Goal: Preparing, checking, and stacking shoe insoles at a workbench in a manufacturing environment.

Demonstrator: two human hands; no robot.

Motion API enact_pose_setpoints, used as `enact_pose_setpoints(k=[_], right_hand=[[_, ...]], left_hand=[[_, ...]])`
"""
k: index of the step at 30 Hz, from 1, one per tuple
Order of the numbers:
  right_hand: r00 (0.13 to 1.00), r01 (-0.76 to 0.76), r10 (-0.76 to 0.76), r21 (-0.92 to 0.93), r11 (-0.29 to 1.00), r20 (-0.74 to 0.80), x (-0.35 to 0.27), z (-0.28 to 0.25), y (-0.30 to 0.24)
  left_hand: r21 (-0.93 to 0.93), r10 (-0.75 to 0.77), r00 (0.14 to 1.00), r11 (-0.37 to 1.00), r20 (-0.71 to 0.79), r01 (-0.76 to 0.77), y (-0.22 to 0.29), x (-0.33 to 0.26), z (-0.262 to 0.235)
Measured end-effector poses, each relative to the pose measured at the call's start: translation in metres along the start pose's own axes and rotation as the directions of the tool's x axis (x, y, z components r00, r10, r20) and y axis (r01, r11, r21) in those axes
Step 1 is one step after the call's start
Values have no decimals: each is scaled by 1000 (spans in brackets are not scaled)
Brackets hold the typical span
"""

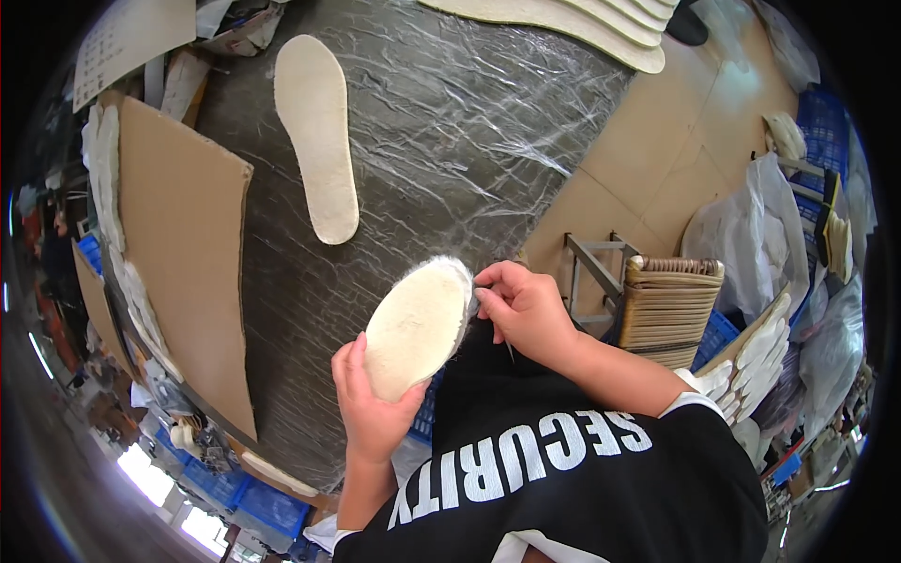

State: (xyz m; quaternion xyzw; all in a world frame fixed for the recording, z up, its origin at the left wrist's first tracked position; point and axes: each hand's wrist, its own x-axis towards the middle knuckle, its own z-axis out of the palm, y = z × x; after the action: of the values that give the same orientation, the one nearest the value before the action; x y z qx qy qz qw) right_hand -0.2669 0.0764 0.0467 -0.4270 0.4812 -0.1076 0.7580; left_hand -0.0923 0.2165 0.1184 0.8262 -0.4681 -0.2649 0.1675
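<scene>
The oval cream pad [413, 324] is above the lap of the person, near the edge of the tabletop [422, 150], and its long axis goes slanting, from lower left to upper right. The left hand [375, 399] carries it by the lower end; its grip is clamped on the pad, the thumb on one side and the fingers on the other. The right hand [530, 314] is at the right of the pad, and it is the nearer one to the fuzzy upper-right edge. Its thumb and forefinger come close together there, but one cannot tell if this grip is closed on the edge or on something small. A thin object below this hand is hard to make out, and the pad's underside is hidden. Farther away, a cream insole [319, 141] lies flat, and the stacked insoles [624, 28] are cut off by the upper border.
</scene>
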Motion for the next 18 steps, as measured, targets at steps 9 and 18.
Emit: enact_pose_setpoints(k=[9,18], right_hand=[[978,189,-203,-219,957,-43,2,-5,5],[883,429,-469,-359,829,-29,6,-7,23]], left_hand=[[16,37,999,999,21,-37,2,1,2],[29,14,999,999,33,-15,5,3,-1]])
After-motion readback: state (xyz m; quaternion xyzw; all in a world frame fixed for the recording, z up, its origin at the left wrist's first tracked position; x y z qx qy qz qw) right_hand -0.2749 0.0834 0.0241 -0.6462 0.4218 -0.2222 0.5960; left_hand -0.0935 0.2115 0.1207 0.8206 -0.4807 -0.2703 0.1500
